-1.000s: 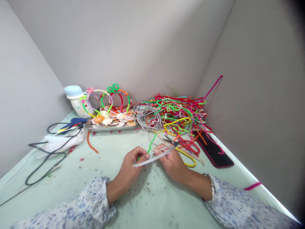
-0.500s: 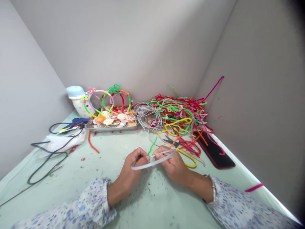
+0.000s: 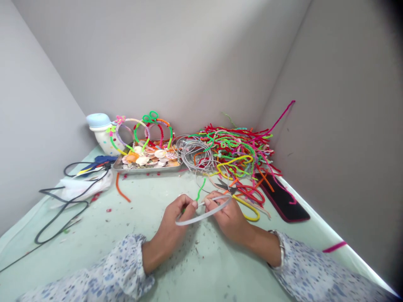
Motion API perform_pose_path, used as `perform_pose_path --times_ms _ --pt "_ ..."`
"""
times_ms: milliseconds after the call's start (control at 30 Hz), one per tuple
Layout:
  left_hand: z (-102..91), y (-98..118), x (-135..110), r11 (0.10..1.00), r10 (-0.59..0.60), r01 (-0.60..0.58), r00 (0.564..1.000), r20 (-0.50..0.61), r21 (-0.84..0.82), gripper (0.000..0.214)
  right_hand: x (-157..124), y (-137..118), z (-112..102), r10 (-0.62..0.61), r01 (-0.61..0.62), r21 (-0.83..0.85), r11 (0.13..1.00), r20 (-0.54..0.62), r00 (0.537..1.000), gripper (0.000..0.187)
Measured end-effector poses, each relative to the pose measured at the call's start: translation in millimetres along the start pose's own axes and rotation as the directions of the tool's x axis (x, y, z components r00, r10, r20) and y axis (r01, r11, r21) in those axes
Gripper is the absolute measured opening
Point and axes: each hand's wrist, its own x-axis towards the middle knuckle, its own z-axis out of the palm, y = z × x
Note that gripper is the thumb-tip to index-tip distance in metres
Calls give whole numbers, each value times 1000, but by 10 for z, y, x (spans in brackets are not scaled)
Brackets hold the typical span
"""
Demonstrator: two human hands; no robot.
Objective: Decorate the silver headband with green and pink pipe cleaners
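Observation:
My left hand [image 3: 176, 220] and my right hand [image 3: 227, 216] meet low over the pale green table [image 3: 147, 209], fingers pinched together. Between them they hold a thin white plastic headband [image 3: 204, 213], curved like a hoop. A bright green pipe cleaner [image 3: 200, 191] sticks up from the pinch of the fingers at one end of the headband. Both wrists rest near the table, in blue-flecked sleeves.
A big heap of coloured pipe cleaners [image 3: 239, 151] fills the far right corner, with scissors [image 3: 227, 186] and a dark phone [image 3: 283, 199] beside it. A metal tray of shells [image 3: 147, 161], decorated headbands [image 3: 151, 126], a coil of white headbands [image 3: 195, 153], a glue gun [image 3: 97, 161] and black cable [image 3: 63, 205] lie left.
The hands and headband have shifted only slightly; the grip on the headband and green pipe cleaner stays the same.

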Motion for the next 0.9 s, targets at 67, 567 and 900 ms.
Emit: perform_pose_path --times_ms 67,567,900 --pt "-1 11 -10 1000 -5 5 1000 -6 -6 28 -10 -10 -8 -3 3 -9 1000 13 1000 28" --pt "-12 -6 -6 999 -8 9 1000 19 -47 30 -26 -30 -23 -57 61 -75 995 64 996 20" --pt "-14 -11 -14 990 -6 10 1000 27 -141 25 -23 -20 -15 -121 126 -80 989 64 991 19"
